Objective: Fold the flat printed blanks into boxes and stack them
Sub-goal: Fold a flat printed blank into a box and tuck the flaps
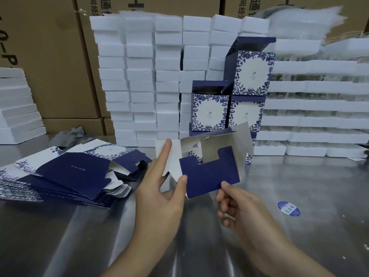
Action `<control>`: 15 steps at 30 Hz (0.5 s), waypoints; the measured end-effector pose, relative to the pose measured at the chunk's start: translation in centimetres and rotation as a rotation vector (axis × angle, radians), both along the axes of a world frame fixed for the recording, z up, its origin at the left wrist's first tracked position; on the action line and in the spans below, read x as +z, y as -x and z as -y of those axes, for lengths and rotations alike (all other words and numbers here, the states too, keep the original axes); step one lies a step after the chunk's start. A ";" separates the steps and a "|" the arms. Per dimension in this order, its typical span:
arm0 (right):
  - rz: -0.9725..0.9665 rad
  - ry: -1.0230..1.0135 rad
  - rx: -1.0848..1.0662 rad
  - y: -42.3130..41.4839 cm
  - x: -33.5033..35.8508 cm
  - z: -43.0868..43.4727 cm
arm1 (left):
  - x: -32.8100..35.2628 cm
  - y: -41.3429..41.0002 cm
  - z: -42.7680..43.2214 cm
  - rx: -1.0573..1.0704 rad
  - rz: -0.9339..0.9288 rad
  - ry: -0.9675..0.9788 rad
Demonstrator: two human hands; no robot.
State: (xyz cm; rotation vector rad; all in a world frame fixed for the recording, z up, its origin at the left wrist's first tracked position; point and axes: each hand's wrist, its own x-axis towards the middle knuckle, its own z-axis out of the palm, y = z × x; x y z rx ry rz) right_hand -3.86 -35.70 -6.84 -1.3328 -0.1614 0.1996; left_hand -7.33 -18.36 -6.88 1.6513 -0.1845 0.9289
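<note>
A half-folded box blank [209, 172], navy outside and white inside, is held up over the metal table [299, 236] with its bottom flaps toward me. My left hand [161, 188] pinches its left flap, thumb on the navy panel and index finger straight along the white flap. The box's lower right corner is held by my right hand [235, 204], whose fingers are curled. A fanned pile of flat printed blanks [65, 174] lies at the left. Three folded blue-and-white floral boxes [251, 76] stand stacked behind, lids open.
Stacks of white foam blocks [139, 76] line the back, with foam trays [319, 106] at the right and more foam at the far left. Brown cartons [50, 56] stand behind. A blue round sticker [289, 208] lies on the table at the right. A grey cloth [69, 134] lies near the blanks.
</note>
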 end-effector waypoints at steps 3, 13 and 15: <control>-0.046 0.028 0.041 -0.1 -0.1 -0.1 | 0.1 0.1 0.0 -0.024 0.017 0.015; -0.086 -0.005 -0.105 -1.9 -2.3 -1.8 | -0.4 -1.2 0.1 -0.023 0.042 -0.033; -0.097 0.010 -0.146 -2.1 -2.4 -2.1 | -1.0 -2.0 -0.2 -0.008 0.026 0.047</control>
